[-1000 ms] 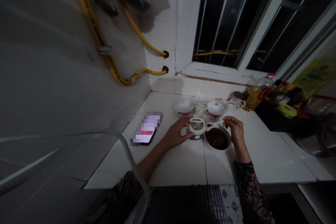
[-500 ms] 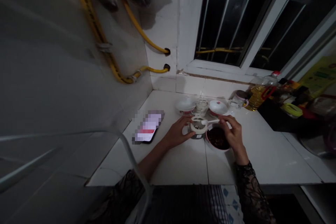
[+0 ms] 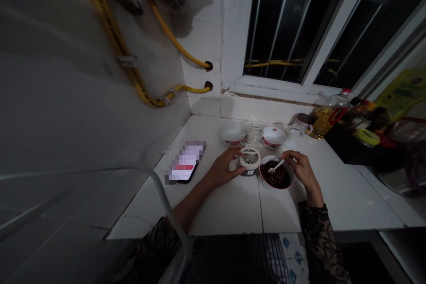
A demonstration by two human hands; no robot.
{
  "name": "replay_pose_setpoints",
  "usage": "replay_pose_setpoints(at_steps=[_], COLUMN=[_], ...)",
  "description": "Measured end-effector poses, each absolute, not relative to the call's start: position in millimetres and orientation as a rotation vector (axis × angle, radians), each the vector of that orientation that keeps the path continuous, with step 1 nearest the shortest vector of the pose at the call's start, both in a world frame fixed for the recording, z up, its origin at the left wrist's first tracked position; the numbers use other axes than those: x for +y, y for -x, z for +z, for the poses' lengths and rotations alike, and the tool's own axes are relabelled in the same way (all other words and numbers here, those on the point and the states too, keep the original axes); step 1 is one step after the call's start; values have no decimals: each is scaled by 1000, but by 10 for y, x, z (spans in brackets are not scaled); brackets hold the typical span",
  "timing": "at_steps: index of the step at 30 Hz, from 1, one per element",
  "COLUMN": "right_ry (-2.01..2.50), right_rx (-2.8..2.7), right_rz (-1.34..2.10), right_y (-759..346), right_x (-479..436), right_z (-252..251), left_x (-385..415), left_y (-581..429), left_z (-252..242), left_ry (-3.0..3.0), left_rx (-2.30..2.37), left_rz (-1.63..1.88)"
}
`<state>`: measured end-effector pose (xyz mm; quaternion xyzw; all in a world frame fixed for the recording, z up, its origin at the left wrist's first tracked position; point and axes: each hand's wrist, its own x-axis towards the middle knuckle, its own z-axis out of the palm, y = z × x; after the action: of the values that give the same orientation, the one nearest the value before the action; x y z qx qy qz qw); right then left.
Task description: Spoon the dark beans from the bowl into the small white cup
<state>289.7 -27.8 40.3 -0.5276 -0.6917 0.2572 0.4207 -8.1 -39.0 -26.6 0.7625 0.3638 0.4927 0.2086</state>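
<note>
My left hand (image 3: pixel 226 167) grips a small clear seasoning jar (image 3: pixel 249 171) with a cream rim, thumb and fingers round its left side. The jar stands on the counter, its lid raised toward the back. Between the pinched fingers of my right hand (image 3: pixel 300 167) is a small white spoon (image 3: pixel 277 167). Its bowl end is over or touching the dark red, flaky contents of a bowl (image 3: pixel 291 183) with a pinkish rim. This bowl sits just right of the jar.
Behind the jar stand two white bowls (image 3: pixel 233 134) (image 3: pixel 273 135) with a clear jar (image 3: pixel 253 134) between them. A lit phone (image 3: pixel 187 162) lies at left. At right are a glass mug (image 3: pixel 301 125), an oil bottle (image 3: pixel 323 120) and a dark rack of seasonings (image 3: pixel 346 146).
My right hand has moved the spoon from above the jar's mouth to the right and down, over the bowl of dark red contents. My left hand stays on the jar.
</note>
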Motion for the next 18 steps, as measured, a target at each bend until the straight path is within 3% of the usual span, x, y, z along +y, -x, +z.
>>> replay_pose_setpoints(at_steps=[5, 18], right_ry=[1347, 1310], right_rx=[-1603, -1383], right_rz=[884, 903], right_y=[-2778, -2874], right_x=[-273, -210], right_z=[374, 421], left_x=[-389, -393], left_y=[71, 73], left_z=[-269, -259], left_ry=[-2119, -2129], left_rx=[1024, 1015], left_rz=[1366, 1370])
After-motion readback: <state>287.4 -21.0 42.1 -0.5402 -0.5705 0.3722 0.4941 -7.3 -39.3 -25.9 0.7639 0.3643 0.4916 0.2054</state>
